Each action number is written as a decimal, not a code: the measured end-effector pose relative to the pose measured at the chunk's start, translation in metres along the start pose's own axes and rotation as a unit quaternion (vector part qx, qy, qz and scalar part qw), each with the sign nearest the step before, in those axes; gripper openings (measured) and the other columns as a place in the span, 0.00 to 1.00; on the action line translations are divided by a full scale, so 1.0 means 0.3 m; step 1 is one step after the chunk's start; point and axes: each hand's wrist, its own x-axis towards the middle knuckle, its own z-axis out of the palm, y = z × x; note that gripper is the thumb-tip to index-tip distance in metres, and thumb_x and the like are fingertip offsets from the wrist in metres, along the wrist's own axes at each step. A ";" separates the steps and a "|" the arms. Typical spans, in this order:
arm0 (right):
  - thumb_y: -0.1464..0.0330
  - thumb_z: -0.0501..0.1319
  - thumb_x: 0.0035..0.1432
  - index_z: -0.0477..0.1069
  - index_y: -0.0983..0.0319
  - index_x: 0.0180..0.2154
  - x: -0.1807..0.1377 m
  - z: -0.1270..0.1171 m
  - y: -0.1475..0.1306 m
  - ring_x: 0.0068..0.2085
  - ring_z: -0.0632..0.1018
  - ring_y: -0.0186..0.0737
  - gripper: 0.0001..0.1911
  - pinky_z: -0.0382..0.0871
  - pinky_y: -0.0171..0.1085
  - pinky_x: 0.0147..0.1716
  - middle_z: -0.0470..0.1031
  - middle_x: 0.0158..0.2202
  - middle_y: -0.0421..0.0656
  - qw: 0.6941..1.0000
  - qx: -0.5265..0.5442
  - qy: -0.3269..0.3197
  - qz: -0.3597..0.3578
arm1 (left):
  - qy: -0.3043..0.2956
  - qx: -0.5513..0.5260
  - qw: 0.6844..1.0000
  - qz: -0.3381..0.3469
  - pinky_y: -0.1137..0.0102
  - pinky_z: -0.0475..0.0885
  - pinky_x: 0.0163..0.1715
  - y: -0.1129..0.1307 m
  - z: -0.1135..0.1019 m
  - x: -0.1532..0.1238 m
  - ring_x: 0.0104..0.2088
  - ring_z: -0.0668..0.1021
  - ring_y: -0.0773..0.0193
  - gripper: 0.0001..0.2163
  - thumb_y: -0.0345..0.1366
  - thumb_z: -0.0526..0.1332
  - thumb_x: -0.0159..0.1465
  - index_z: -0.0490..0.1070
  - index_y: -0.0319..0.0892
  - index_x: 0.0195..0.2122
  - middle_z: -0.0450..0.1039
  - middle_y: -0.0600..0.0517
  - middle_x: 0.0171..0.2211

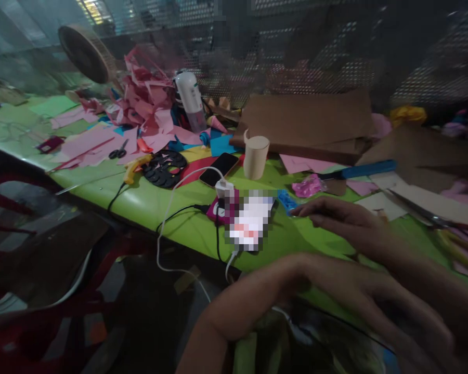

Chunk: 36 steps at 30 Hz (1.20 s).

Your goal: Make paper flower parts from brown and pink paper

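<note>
My right hand (345, 221) reaches in from the right above the green table, fingers stretched to the left. Its fingertips are beside a small blue crumpled item (286, 201); whether they touch it I cannot tell. My left hand (390, 306) hangs at the lower right with the wrist bent. Its fingers, blurred, look apart and point down to the right, with nothing visible in them. Near the hands are a phone with a lit, pixelated screen (253, 221), plugged into a white cable, and a pink crinkled packet (308, 185).
A power adapter (224, 189) sits in a magenta socket block (210, 212). Behind are a dark phone (219, 170), a beige paper cup (256, 158) and brown cardboard (308, 122). Left are a yellow glue gun (135, 167) and scissors (118, 150). Right are a blue-handled knife (368, 169) and larger scissors (437, 221).
</note>
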 end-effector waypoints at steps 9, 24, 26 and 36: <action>0.44 0.68 0.50 0.78 0.60 0.31 -0.173 -0.255 0.091 0.30 0.71 0.39 0.25 0.64 0.39 0.31 0.78 0.29 0.44 0.953 0.100 0.284 0.029 | 0.449 0.058 0.889 0.075 0.67 0.73 0.42 0.067 -0.128 0.052 0.36 0.77 0.62 0.06 0.38 0.66 0.62 0.78 0.41 0.34 0.77 0.50 0.34; 0.51 0.66 0.55 0.72 0.56 0.24 -0.221 -0.217 0.181 0.30 0.72 0.41 0.17 0.66 0.38 0.31 0.72 0.24 0.39 0.969 -0.028 0.245 0.028 | 0.499 0.166 0.849 0.050 0.70 0.69 0.36 0.057 -0.146 0.059 0.36 0.74 0.62 0.14 0.46 0.63 0.65 0.74 0.41 0.29 0.73 0.51 0.32; 0.52 0.65 0.56 0.72 0.56 0.25 -0.226 -0.222 0.177 0.30 0.72 0.42 0.16 0.66 0.39 0.31 0.73 0.24 0.39 0.970 -0.025 0.240 0.026 | 0.481 0.191 0.855 0.037 0.71 0.69 0.35 0.051 -0.149 0.069 0.36 0.74 0.63 0.12 0.45 0.68 0.60 0.75 0.41 0.29 0.74 0.50 0.34; 0.54 0.64 0.56 0.76 0.57 0.29 -0.238 -0.245 0.165 0.33 0.75 0.44 0.14 0.68 0.39 0.34 0.77 0.28 0.40 0.976 -0.005 0.216 0.008 | 0.429 0.171 0.887 0.007 0.61 0.73 0.46 0.093 -0.160 0.155 0.40 0.79 0.55 0.09 0.40 0.69 0.56 0.79 0.38 0.33 0.80 0.45 0.35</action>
